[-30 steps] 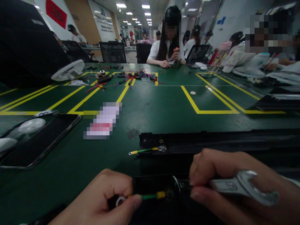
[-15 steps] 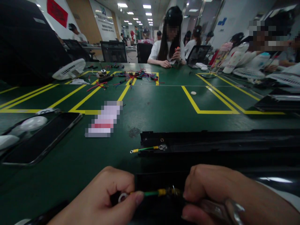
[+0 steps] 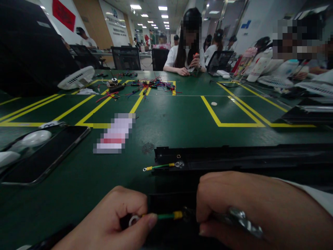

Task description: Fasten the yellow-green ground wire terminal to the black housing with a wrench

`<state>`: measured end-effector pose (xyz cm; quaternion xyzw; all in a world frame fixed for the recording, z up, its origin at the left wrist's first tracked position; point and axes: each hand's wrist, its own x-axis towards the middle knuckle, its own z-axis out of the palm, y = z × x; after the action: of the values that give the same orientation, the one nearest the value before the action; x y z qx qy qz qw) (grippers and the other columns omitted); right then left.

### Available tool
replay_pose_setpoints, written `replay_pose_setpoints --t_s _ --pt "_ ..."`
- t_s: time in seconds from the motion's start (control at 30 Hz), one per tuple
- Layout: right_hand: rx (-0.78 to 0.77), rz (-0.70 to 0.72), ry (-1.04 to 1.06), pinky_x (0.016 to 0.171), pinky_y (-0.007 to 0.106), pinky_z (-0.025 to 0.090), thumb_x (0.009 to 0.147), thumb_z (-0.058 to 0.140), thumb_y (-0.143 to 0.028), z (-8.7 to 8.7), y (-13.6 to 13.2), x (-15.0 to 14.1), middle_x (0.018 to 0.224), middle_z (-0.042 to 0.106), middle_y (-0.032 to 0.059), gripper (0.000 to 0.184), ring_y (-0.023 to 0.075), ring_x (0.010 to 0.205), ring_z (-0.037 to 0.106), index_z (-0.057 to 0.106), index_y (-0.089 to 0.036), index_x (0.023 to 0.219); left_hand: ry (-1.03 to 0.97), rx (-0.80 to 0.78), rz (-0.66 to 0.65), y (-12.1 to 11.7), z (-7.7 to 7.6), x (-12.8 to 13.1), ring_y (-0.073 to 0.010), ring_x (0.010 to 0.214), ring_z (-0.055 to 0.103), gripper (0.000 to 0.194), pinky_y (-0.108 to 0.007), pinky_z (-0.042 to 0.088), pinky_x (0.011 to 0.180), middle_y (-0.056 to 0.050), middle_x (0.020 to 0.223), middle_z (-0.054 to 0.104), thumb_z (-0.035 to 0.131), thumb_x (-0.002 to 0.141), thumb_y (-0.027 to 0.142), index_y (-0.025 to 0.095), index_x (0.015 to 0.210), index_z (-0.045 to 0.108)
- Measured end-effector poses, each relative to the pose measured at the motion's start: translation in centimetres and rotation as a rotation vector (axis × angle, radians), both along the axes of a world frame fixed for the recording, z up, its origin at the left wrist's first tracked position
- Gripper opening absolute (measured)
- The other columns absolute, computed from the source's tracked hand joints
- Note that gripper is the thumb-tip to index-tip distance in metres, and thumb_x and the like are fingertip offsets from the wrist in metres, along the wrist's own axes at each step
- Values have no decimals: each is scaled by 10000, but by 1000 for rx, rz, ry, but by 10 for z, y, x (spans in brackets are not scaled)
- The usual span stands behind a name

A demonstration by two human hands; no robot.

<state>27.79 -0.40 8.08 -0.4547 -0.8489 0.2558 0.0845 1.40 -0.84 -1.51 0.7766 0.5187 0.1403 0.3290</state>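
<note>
Between thumb and bent forefinger, my left hand pinches a short green ground wire with yellow sleeves. Its free ring terminal pokes out beside my thumb. At the other end, the wire meets a dark fastener on a long black strip lying in front of me. My right hand is closed around a shiny metal wrench, whose working end sits close to that fastener, partly hidden by my fingers. A second black strip beyond carries a similar green wire.
A phone lies at left beside a small white fan. A blurred paper slip is nearby. Farther off are a tangle of coloured wires and a white round piece. A person sits opposite, holding something orange.
My right hand has turned and shifted slightly up and left, swinging the wrench with it. My left hand keeps its pinch on the wire, nearly still.
</note>
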Motion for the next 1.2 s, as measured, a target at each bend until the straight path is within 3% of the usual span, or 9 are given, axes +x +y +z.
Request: replay_pose_setpoints --t_s 0.1,0.2,0.3,0.4,0.7,0.83,1.07,1.2 --pt "-26 -114 181 454 168 424 650 719 -88 -2 -9 9 664 676 -102 233 105 531 609 628 -279 748 11 -10 -3 1 0 1 -143 587 505 304 -243 391 591 34 568 502 546 818 332 208 542 527" --pt "-120 -201 204 503 185 454 680 681 -74 -12 -19 17 720 682 -93 248 112 576 628 607 -284 790 6 -8 -1 2 0 2 -144 574 486 338 -245 380 580 35 552 482 532 825 345 207 519 498" --pt "-194 -178 155 463 213 431 796 623 -210 -26 -23 21 692 664 -38 76 137 543 600 577 -257 758 8 14 13 2 0 3 -142 563 477 346 -245 366 567 38 547 471 534 818 354 206 510 482" --pt "-199 -165 144 442 213 415 833 599 -307 -34 -24 19 690 656 -9 120 142 530 575 577 -241 735 15 24 8 2 1 6 -140 547 460 343 -243 352 551 43 537 452 528 822 362 207 518 494" --pt "-98 -203 154 407 186 387 743 637 -223 -38 -31 11 682 664 -40 77 136 502 575 576 -262 717 10 11 0 2 6 8 -139 548 451 346 -242 352 552 43 539 455 513 843 371 208 538 530" --pt "-86 -206 114 421 188 396 702 649 -175 -32 -25 9 697 680 -48 105 134 511 586 612 -270 726 11 -1 1 3 5 9 -139 555 457 353 -242 357 556 42 551 461 514 846 379 207 539 530" --pt "6 -76 68 366 146 333 610 649 -34 -11 -9 0 641 678 -80 246 96 466 571 642 -255 716 -20 -7 5 3 5 9 -134 552 458 332 -232 358 554 47 548 460 529 835 345 208 532 531" --pt "90 26 83 380 163 355 655 610 -58 -8 -6 1 667 677 -53 213 117 500 586 637 -255 732 -17 -11 -8 2 5 7 -136 555 456 322 -232 357 553 46 546 472 530 831 329 210 532 530"
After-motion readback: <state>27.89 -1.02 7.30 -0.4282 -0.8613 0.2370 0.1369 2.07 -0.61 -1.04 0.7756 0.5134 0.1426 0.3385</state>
